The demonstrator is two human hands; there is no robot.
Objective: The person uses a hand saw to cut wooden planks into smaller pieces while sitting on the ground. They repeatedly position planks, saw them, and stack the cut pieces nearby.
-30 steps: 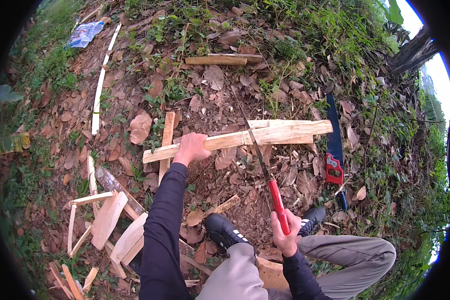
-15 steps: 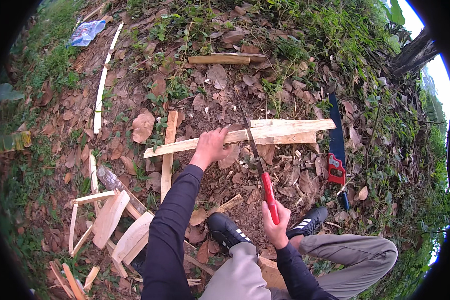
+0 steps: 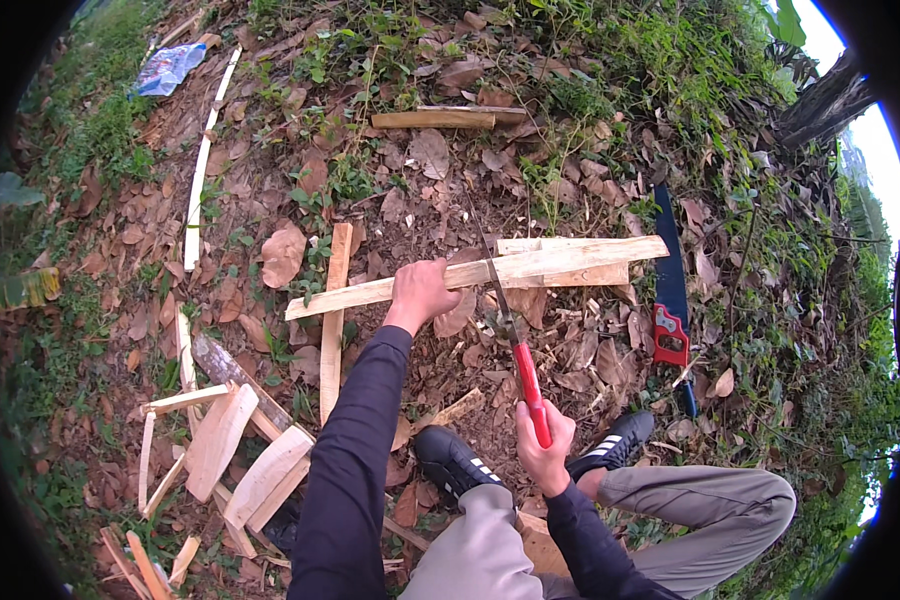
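The plank [image 3: 470, 275] lies beneath the clasping left grip [image 3: 422, 294], crossing the strip [image 3: 331, 355] near its far end, while the right grip [image 3: 547, 455] clutches the saw [image 3: 526, 372].

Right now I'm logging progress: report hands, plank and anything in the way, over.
Left hand holding plank. Right hand on saw handle. Blade across plank. Second saw by plank's right end, clear of blade.

I can see the left hand [image 3: 423, 293] clasping a long pale plank [image 3: 580, 262], which lies across a wooden strip [image 3: 333, 345]. The right hand [image 3: 546, 448] grips a red-handled saw [image 3: 526, 372], its blade crossing the plank. Over to the right, a second saw [image 3: 673, 275] lies among dry leaves [image 3: 610, 365].
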